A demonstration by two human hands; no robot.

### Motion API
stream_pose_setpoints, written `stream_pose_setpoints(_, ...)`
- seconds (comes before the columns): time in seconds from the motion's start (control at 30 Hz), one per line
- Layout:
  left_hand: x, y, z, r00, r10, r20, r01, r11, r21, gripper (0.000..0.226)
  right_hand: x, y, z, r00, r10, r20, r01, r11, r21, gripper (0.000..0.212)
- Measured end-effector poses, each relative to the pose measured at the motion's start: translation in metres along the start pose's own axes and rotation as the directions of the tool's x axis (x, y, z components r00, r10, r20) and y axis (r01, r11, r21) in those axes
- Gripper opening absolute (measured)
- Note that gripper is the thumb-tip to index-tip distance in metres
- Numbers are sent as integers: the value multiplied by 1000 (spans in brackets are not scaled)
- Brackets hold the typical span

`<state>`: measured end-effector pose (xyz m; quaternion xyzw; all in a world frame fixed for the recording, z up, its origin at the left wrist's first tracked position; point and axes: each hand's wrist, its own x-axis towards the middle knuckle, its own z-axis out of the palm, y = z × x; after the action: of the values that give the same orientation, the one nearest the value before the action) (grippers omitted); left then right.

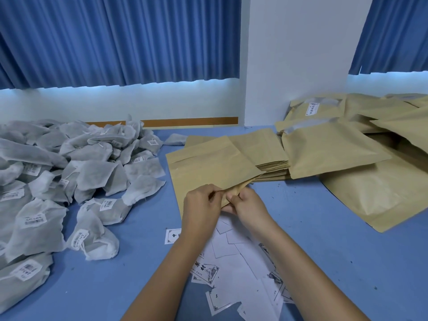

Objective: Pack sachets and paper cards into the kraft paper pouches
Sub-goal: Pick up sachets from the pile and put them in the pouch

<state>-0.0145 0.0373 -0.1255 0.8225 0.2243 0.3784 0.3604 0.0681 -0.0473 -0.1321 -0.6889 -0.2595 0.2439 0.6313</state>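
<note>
A flat kraft paper pouch (203,167) lies at the middle of the blue table, its near edge lifted. My left hand (200,208) and my right hand (247,208) both pinch that near edge, fingers curled into the pouch's mouth. Behind it sits a stack of empty kraft pouches (259,156). A big heap of grey-white sachets (69,172) with barcode labels covers the table's left side. White paper cards (234,258) with black print lie scattered under my forearms.
Filled kraft pouches (361,158) are piled at the right, some with white labels. A blue curtain (115,38) and a white wall (296,54) stand behind the table (97,286).
</note>
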Motion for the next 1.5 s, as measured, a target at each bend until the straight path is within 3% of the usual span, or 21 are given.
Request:
stream_pose_setpoints(0.17, -1, 1, 1, 992, -127, -23, 123, 983, -137, 20, -3, -2, -3, 996, -29, 89, 24, 999, 48, 25)
stream_pose_setpoints(0.27, -1, 3, 2, 987, -158, -39, 149, 974, -171, 22, -3, -3, -4, 997, -31, 77, 33, 999, -22, 26)
stream_pose_setpoints(0.4, -2, 3, 3, 985, -168, -46, 159, 973, -168, 24, -2, -3, -3, 996, -27, 90, 26, 1000, 6, 24)
stream_pose_setpoints(0.47, -3, 5, 3, 994, -100, -42, 95, 988, -120, 20, -1, -3, -2, 997, -7, 83, 0, 997, 81, 26)
stream_pose_setpoints(0.57, -3, 7, 4, 991, 135, -24, -133, 990, 49, 13, -2, -3, -2, 997, 19, 71, -38, 961, 275, 25)
stream_pose_setpoints(0.63, -2, 5, 3, 982, 185, -31, -182, 979, 86, 12, -2, -3, -3, 998, -7, 68, -14, 955, 296, 20)
stream_pose_setpoints(0.8, -2, 5, 3, 999, 34, -26, -34, 999, -12, 15, -1, -3, -2, 1000, 1, 5, -1, 1000, -1, 23)
stream_pose_setpoints(0.9, -3, 9, 3, 999, -46, -29, 45, 998, -43, 18, -3, -4, -3, 1000, 19, 21, -20, 999, 29, 25)
stream_pose_setpoints(1.0, 3, 4, 0, 983, -107, -152, 101, 994, -48, 33, -6, -6, -1, 998, 27, 51, -31, 997, 78, 24)
stream_pose_setpoints(1.07, 3, 3, -2, 989, -26, -143, 36, 997, 66, 26, -6, -6, 3, 1000, 21, -8, -21, 1000, 14, 25)
stream_pose_setpoints(1.13, 1, 4, -3, 998, 61, -28, -57, 988, 145, 0, -5, -5, 3, 997, 24, -73, -22, 999, 26, 21)
stream_pose_setpoints(1.2, 0, 5, -1, 991, 86, 105, -113, 951, 289, 28, -3, -3, 0, 993, 56, -104, -43, 991, 127, 15)
stream_pose_setpoints(1.3, -5, 5, 4, 957, 64, 282, -210, 826, 524, 27, -3, 2, -6, 985, 121, -124, -87, 965, 248, 13)
stream_pose_setpoints(1.4, -6, 3, 2, 954, 147, 260, -272, 790, 550, 22, -2, 5, -9, 981, 155, -116, -120, 956, 267, 19)
stream_pose_setpoints(1.5, -2, 10, -3, 938, 282, 202, -341, 855, 390, 40, -2, 4, -9, 992, 89, -94, -63, 965, 255, 18)
